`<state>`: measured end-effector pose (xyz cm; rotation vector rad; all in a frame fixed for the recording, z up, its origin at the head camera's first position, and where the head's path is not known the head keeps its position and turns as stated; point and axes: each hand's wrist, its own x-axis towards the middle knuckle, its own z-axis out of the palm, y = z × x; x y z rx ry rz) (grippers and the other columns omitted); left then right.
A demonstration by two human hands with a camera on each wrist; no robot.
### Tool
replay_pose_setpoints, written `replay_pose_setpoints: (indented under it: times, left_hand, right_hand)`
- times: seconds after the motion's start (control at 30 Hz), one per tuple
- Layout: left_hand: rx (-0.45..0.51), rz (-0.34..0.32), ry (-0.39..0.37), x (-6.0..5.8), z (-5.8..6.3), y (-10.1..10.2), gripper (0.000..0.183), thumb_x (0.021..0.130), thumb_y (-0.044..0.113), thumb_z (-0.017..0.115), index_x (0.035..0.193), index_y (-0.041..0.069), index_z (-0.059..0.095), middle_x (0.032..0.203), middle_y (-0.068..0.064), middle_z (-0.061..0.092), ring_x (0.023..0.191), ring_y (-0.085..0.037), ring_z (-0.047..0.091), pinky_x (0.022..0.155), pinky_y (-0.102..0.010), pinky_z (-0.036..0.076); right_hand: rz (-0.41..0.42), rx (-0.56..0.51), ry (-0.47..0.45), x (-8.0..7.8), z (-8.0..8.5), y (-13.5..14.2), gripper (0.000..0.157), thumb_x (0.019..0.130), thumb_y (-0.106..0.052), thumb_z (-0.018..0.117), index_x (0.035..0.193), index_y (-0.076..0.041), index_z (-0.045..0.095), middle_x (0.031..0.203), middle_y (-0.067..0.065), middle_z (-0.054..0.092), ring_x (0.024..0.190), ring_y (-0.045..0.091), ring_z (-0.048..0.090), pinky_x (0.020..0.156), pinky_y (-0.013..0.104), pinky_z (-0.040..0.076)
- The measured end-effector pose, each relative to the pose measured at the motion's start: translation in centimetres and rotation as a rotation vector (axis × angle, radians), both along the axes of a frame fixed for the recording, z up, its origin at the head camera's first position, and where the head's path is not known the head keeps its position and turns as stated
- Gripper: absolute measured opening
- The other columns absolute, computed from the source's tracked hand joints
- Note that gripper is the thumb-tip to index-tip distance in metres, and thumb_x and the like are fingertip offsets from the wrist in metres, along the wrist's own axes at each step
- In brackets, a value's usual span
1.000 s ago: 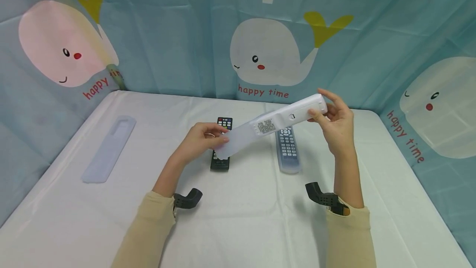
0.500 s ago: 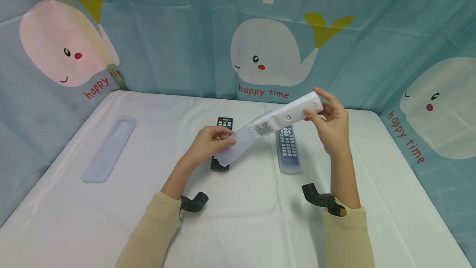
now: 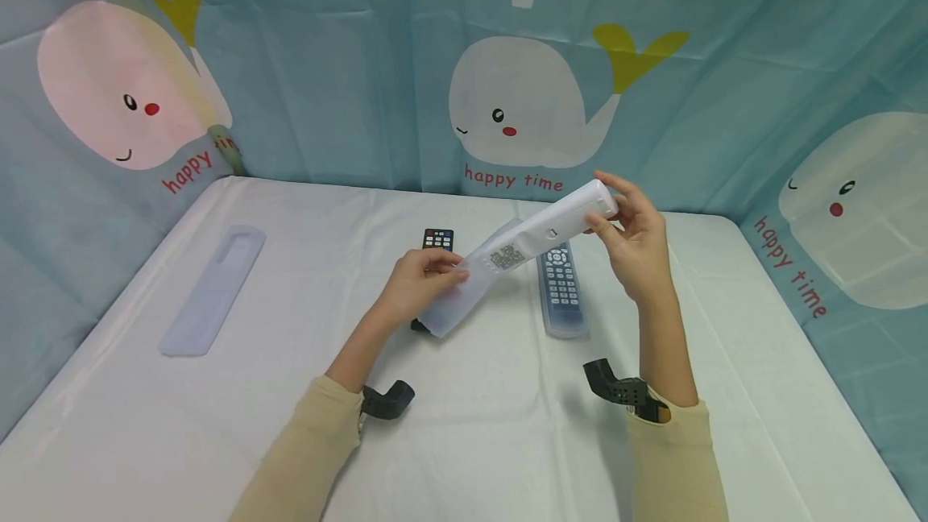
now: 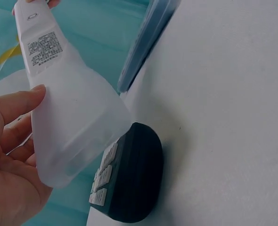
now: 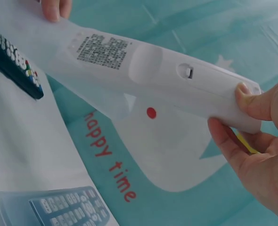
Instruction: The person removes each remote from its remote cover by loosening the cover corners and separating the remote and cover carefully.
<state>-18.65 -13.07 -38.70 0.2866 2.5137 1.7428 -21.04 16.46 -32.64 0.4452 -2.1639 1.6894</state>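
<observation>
A white remote control (image 3: pixel 554 224) is held slanted above the table, its back with a printed label facing me. Its lower end lies inside a translucent silicone sleeve (image 3: pixel 453 303). My right hand (image 3: pixel 638 244) pinches the remote's upper end between thumb and fingers. The open end of the sleeve is pinched by my left hand (image 3: pixel 416 284), thumb on the near face, as the left wrist view shows. Below the sleeve lies a black remote (image 3: pixel 438 238), mostly covered. A grey-blue remote (image 3: pixel 561 292) in a clear cover lies under the white one, partly hidden.
Another translucent sleeve (image 3: pixel 213 292) lies flat on the left of the white-covered table (image 3: pixel 478 433). A blue curtain (image 3: pixel 348 87) printed with whales hangs behind and at both sides. Black camera mounts sit on both wrists.
Both hands have drawn nearer each other, the right moving left and the left moving right. The white remote has shifted left and tilts more steeply, and the sleeve's end covers more of the black remote.
</observation>
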Motion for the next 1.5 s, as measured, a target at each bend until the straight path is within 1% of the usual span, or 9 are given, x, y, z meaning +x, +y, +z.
replay_pose_setpoints:
  times: [0.27, 0.33, 0.5, 0.67, 0.83, 0.97, 1.13, 1.3, 1.5]
  left_hand:
    - [0.01, 0.024, 0.001, 0.0, -0.3, 0.7, 0.03, 0.099, 0.013, 0.075, 0.125, -0.002, 0.072, 0.113, -0.019, 0.076, 0.101, -0.028, 0.074, 0.084, -0.033, 0.059]
    - [0.017, 0.022, 0.001, 0.1, -0.3, 0.9, 0.031, 0.099, 0.013, 0.075, 0.126, -0.001, 0.072, 0.115, -0.019, 0.076, 0.103, -0.028, 0.074, 0.084, -0.033, 0.059]
    - [0.04, 0.017, 0.008, 0.1, -0.2, 1.0, 0.029, 0.099, 0.011, 0.074, 0.125, -0.002, 0.072, 0.115, -0.019, 0.077, 0.098, -0.025, 0.074, 0.081, -0.03, 0.058]
    - [0.041, 0.031, 0.029, 0.1, -0.1, 1.1, 0.028, 0.099, 0.009, 0.074, 0.123, -0.004, 0.073, 0.109, -0.019, 0.077, 0.091, -0.022, 0.074, 0.076, -0.026, 0.056]
    - [0.037, 0.042, 0.053, 0.0, -0.2, 1.2, 0.026, 0.098, 0.007, 0.075, 0.121, -0.006, 0.073, 0.102, -0.019, 0.078, 0.085, -0.019, 0.074, 0.072, -0.023, 0.056]
    - [0.046, 0.054, 0.067, 0.0, -0.2, 1.2, 0.024, 0.097, 0.006, 0.075, 0.119, -0.005, 0.074, 0.1, -0.018, 0.078, 0.083, -0.018, 0.075, 0.071, -0.023, 0.056]
    - [0.044, 0.07, 0.076, 0.2, 0.0, 1.1, 0.023, 0.097, 0.006, 0.075, 0.118, -0.004, 0.075, 0.102, -0.019, 0.078, 0.087, -0.022, 0.076, 0.073, -0.024, 0.056]
    - [0.042, 0.077, 0.083, 0.4, 0.2, 1.1, 0.023, 0.097, 0.007, 0.076, 0.117, -0.004, 0.076, 0.106, -0.02, 0.078, 0.092, -0.026, 0.076, 0.075, -0.023, 0.056]
    - [0.059, 0.072, 0.101, 0.4, 0.1, 1.3, 0.02, 0.097, 0.006, 0.075, 0.114, -0.005, 0.076, 0.104, -0.02, 0.078, 0.089, -0.024, 0.075, 0.073, -0.021, 0.055]
  right_hand:
    - [0.01, 0.021, -0.004, 0.1, 0.0, -0.3, 0.052, 0.099, 0.015, 0.061, 0.149, 0.003, 0.054, 0.127, -0.002, 0.061, 0.113, 0.013, 0.062, 0.089, 0.017, 0.057]
    - [0.011, 0.023, -0.006, 0.2, 0.0, -0.4, 0.052, 0.099, 0.014, 0.061, 0.149, 0.001, 0.054, 0.13, 0.001, 0.062, 0.114, 0.014, 0.062, 0.089, 0.017, 0.057]
    - [-0.002, 0.035, -0.022, 0.3, 0.1, -0.6, 0.051, 0.101, 0.011, 0.062, 0.15, 0.002, 0.053, 0.134, 0.012, 0.063, 0.113, 0.013, 0.063, 0.089, 0.017, 0.057]
    - [-0.026, 0.011, -0.029, 0.3, 0.1, -0.8, 0.045, 0.101, 0.01, 0.063, 0.145, 0.007, 0.053, 0.131, 0.008, 0.065, 0.104, 0.016, 0.063, 0.086, 0.019, 0.058]
    - [-0.047, 0.004, -0.014, 0.1, 0.0, -0.7, 0.043, 0.1, 0.007, 0.066, 0.142, 0.005, 0.057, 0.129, 0.005, 0.066, 0.098, 0.015, 0.067, 0.084, 0.02, 0.061]
    - [-0.025, -0.039, -0.026, 0.0, 0.0, -0.6, 0.045, 0.099, 0.009, 0.067, 0.143, 0.006, 0.057, 0.126, 0.003, 0.065, 0.094, 0.013, 0.071, 0.081, 0.022, 0.063]
    - [0.003, -0.108, -0.041, 0.0, 0.0, -0.6, 0.047, 0.098, 0.011, 0.066, 0.144, 0.008, 0.055, 0.125, 0.003, 0.064, 0.093, 0.012, 0.072, 0.08, 0.024, 0.063]
    - [-0.012, -0.13, -0.041, 0.1, 0.2, -0.5, 0.046, 0.098, 0.011, 0.066, 0.143, 0.007, 0.056, 0.124, 0.002, 0.064, 0.095, 0.014, 0.071, 0.081, 0.024, 0.063]
    - [-0.024, -0.154, -0.039, 0.2, 0.2, -0.3, 0.044, 0.099, 0.011, 0.066, 0.142, 0.005, 0.059, 0.126, 0.007, 0.064, 0.095, 0.016, 0.07, 0.081, 0.023, 0.063]
